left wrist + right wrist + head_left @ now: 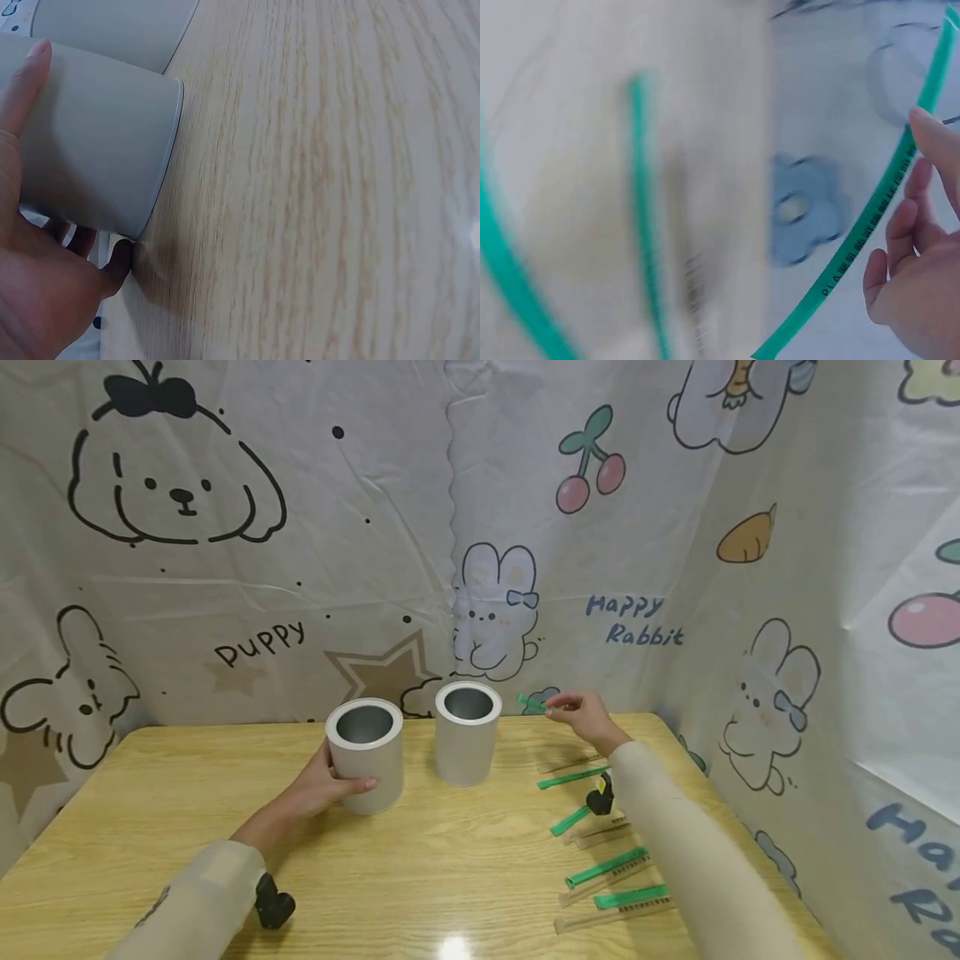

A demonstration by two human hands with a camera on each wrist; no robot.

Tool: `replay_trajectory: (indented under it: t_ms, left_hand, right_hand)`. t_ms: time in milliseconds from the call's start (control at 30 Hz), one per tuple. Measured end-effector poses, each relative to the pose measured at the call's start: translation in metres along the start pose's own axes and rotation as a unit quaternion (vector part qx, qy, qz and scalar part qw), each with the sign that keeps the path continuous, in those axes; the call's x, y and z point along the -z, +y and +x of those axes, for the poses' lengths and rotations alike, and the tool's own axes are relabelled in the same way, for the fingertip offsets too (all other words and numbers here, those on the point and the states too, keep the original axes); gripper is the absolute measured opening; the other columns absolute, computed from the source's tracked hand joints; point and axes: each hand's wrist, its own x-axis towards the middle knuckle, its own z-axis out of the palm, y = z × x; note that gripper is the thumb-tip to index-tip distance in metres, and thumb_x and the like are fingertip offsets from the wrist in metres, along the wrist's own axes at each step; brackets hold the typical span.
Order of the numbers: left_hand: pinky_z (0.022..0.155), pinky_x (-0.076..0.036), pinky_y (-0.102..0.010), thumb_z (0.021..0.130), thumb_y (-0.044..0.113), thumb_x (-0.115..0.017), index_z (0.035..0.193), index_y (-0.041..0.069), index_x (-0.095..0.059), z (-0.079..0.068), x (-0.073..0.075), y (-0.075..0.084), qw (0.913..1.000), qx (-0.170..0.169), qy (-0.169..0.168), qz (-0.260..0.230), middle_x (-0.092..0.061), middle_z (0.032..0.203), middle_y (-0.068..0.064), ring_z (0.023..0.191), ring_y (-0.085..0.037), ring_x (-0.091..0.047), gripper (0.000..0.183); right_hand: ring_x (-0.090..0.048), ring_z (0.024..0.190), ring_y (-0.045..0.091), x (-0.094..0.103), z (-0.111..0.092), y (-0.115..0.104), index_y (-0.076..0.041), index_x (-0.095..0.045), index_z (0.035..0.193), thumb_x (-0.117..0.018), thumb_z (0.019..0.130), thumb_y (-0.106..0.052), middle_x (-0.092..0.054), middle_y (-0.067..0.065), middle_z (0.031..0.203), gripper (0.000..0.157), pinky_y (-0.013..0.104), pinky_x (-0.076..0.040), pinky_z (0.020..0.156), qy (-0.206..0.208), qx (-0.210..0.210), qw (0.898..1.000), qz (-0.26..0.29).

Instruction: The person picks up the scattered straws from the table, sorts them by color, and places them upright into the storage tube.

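Note:
My left hand [318, 789] grips a white cylindrical container [378, 768] on the table, thumb along its front and the other fingers around its left side. In the left wrist view the thumb lies against the container's wall [105, 142]. A second white container [465, 752], with a dark inside, stands just to the right and slightly farther back. My right hand [588, 718] pinches a green straw wrapper [532, 703], long and thin, raised above the table's back edge right of the second container. Black print runs along this green wrapper [870, 210] in the right wrist view.
Several green wrapped straws [611, 867] and pale brown ones [615, 913] lie on the wooden table [450, 868] at the right, partly under my right forearm. A printed cloth [360, 560] hangs behind the table and along its right side.

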Motion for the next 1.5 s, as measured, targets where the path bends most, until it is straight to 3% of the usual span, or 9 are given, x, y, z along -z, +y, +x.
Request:
replay_trajectory:
  t_ms: [233,400,600,733,900,1033,1133,1267,1500]
  left_hand:
    - [0.119,-0.022,-0.068,0.082,0.019,-0.084,0.16,0.012,-0.011,0.002,0.002,-0.002,0.9999,-0.011,-0.002,0.002,-0.03,0.158,-0.022,0.147,-0.045,-0.029,0.108]
    - [0.119,-0.021,-0.069,0.083,0.02,-0.084,0.161,0.013,-0.01,0.002,0.003,-0.002,0.9999,-0.014,-0.007,0.005,-0.029,0.159,-0.022,0.148,-0.046,-0.028,0.108]
    - [0.118,-0.021,-0.068,0.083,0.02,-0.083,0.161,0.013,-0.01,0.002,0.003,-0.002,0.9996,-0.025,-0.011,0.005,-0.03,0.158,-0.022,0.147,-0.045,-0.028,0.107]
    - [0.118,-0.021,-0.069,0.084,0.019,-0.083,0.161,0.015,-0.008,0.002,0.003,-0.002,0.9996,-0.023,-0.015,0.001,-0.028,0.159,-0.022,0.148,-0.046,-0.026,0.108]
    - [0.117,-0.022,-0.071,0.085,0.02,-0.082,0.161,0.016,-0.007,0.002,0.003,-0.003,0.9994,-0.025,-0.023,0.002,-0.027,0.16,-0.022,0.148,-0.048,-0.025,0.107]
    - [0.118,-0.02,-0.071,0.086,0.023,-0.081,0.161,0.017,-0.005,0.003,0.003,-0.002,0.9996,-0.013,-0.025,0.006,-0.025,0.161,-0.021,0.15,-0.048,-0.023,0.107]
    - [0.119,-0.019,-0.07,0.086,0.024,-0.08,0.162,0.016,-0.004,0.003,0.002,-0.003,0.9997,-0.002,-0.025,0.005,-0.023,0.163,-0.021,0.151,-0.047,-0.021,0.108]
    - [0.12,-0.016,-0.07,0.086,0.024,-0.081,0.162,0.015,-0.001,0.002,0.001,-0.004,0.9995,0.008,-0.029,-0.001,-0.02,0.164,-0.022,0.152,-0.047,-0.019,0.11]
    - [0.122,-0.01,-0.07,0.086,0.025,-0.081,0.162,0.018,0.003,0.001,0.002,-0.001,0.9991,0.024,-0.034,-0.005,-0.017,0.165,-0.021,0.155,-0.045,-0.012,0.113]
  right_hand:
    - [-0.055,0.089,0.009,0.013,-0.004,-0.079,-0.016,-0.07,0.103,-0.065,0.099,-0.013,-0.062,-0.009,0.091,0.008,0.028,-0.045,0.086,0.078,0.06,0.975,0.201]
    - [-0.053,0.083,0.008,0.006,-0.014,-0.144,-0.023,-0.07,0.091,-0.06,0.1,-0.005,-0.064,-0.01,0.088,0.023,0.023,-0.041,0.079,0.068,0.104,0.914,0.385]
    - [-0.054,0.082,0.01,-0.021,-0.031,-0.195,-0.021,-0.07,0.089,-0.078,0.083,-0.018,-0.065,-0.007,0.086,0.011,0.025,-0.04,0.081,-0.029,0.151,0.833,0.532]
    - [-0.055,0.082,0.007,-0.055,-0.033,-0.209,-0.026,-0.07,0.082,-0.078,0.075,-0.023,-0.066,-0.01,0.081,0.011,0.024,-0.041,0.083,-0.077,0.151,0.805,0.569]
    - [-0.054,0.081,0.007,-0.111,-0.026,-0.207,-0.027,-0.068,0.082,-0.055,0.101,-0.007,-0.064,-0.011,0.08,0.031,0.024,-0.041,0.083,-0.085,0.084,0.823,0.555]
    - [-0.056,0.081,0.007,-0.148,-0.02,-0.19,-0.023,-0.066,0.09,-0.049,0.105,-0.005,-0.062,-0.01,0.086,0.029,0.025,-0.043,0.083,-0.09,0.016,0.86,0.501]
    - [-0.058,0.086,0.007,-0.156,-0.02,-0.175,-0.014,-0.068,0.109,-0.055,0.104,-0.01,-0.062,-0.007,0.096,0.014,0.025,-0.047,0.087,-0.105,-0.016,0.904,0.414]
    - [-0.06,0.093,0.01,-0.133,-0.023,-0.157,-0.003,-0.06,0.135,-0.059,0.102,-0.015,-0.065,0.006,0.121,0.035,0.035,-0.052,0.102,-0.108,-0.013,0.954,0.28]
    - [-0.056,0.124,0.031,-0.049,-0.036,-0.096,0.0,-0.056,0.139,-0.058,0.103,-0.019,-0.055,0.021,0.145,0.041,0.049,-0.041,0.115,-0.107,0.023,0.983,0.149]
